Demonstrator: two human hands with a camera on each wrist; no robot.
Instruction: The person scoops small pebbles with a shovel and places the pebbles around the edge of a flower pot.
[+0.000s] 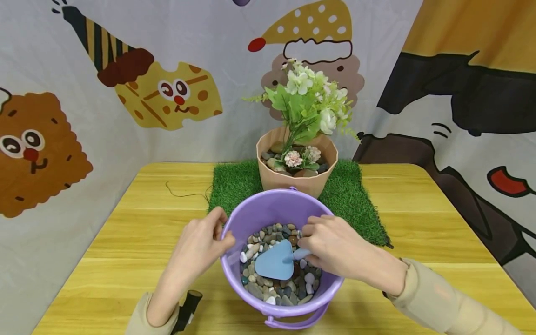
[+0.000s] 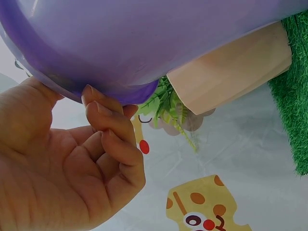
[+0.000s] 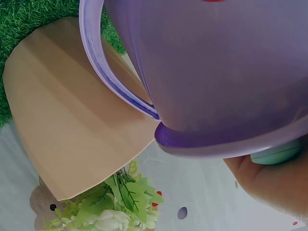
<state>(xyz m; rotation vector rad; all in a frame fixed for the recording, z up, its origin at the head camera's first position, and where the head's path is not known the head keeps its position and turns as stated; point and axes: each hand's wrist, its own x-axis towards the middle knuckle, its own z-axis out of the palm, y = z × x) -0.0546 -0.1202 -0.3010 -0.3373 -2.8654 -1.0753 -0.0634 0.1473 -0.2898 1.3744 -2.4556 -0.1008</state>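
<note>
A purple plastic bucket (image 1: 268, 204) stands at the front of the table, with mixed pebbles (image 1: 268, 294) covering its bottom. My left hand (image 1: 197, 246) pinches its left rim, thumb over the inside; the left wrist view shows the curled fingers (image 2: 115, 149) against the outside of the bucket (image 2: 159, 43). Inside the bucket's right side, my right hand (image 1: 335, 246) grips the handle of a light blue toy shovel (image 1: 275, 261). Its blade lies over the pebbles; whether it presses into them I cannot tell. The right wrist view mostly shows the bucket's outer wall (image 3: 216, 72).
Behind the bucket, a peach flowerpot (image 1: 293, 184) with stones and artificial flowers (image 1: 307, 93) stands on a green turf mat (image 1: 236, 179). The bucket's handle (image 1: 299, 322) hangs down in front. A thin dark thread (image 1: 180, 195) lies on the wooden table (image 1: 125, 242).
</note>
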